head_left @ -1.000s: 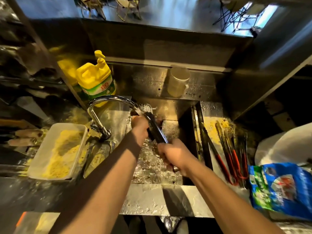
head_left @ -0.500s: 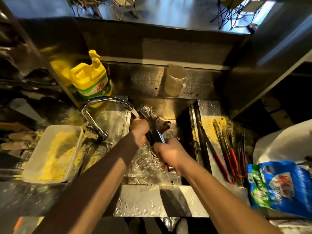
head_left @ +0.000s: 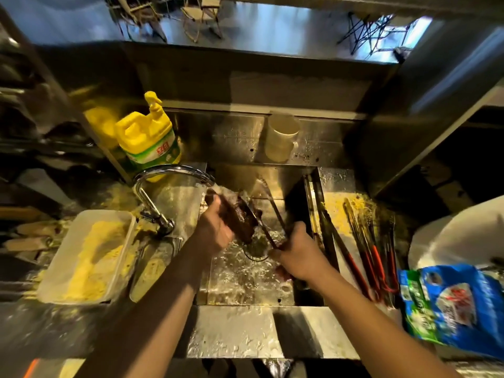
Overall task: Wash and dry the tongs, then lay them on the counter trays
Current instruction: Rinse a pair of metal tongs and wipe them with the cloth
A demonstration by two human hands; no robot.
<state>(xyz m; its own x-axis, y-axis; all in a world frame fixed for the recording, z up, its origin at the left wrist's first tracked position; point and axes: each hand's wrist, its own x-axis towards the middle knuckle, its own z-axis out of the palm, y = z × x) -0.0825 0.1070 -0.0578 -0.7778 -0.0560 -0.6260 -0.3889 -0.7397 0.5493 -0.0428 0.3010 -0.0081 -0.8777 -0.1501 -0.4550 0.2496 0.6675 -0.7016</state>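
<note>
Over the steel sink [head_left: 245,293], my right hand [head_left: 298,255] grips the handle end of a pair of metal tongs [head_left: 272,205], whose arms spread apart and point up toward the back wall. My left hand [head_left: 215,227] holds a dark, wet scrubbing pad [head_left: 241,218] just left of the tongs, under the curved faucet [head_left: 169,173]. Several more tongs with red handles [head_left: 365,241] lie on the yellow-lined tray right of the sink. The water stream is hard to make out in the blur.
A yellow detergent jug [head_left: 148,135] stands behind the faucet, a pale cup [head_left: 281,137] on the back ledge. A white tub of yellow cloth [head_left: 84,255] sits on the left counter. A blue packet [head_left: 452,304] lies at the right edge.
My hands have come apart: the left one moved left with the pad, off the tongs. The tongs now show spread open, held lower and further right by the right hand.
</note>
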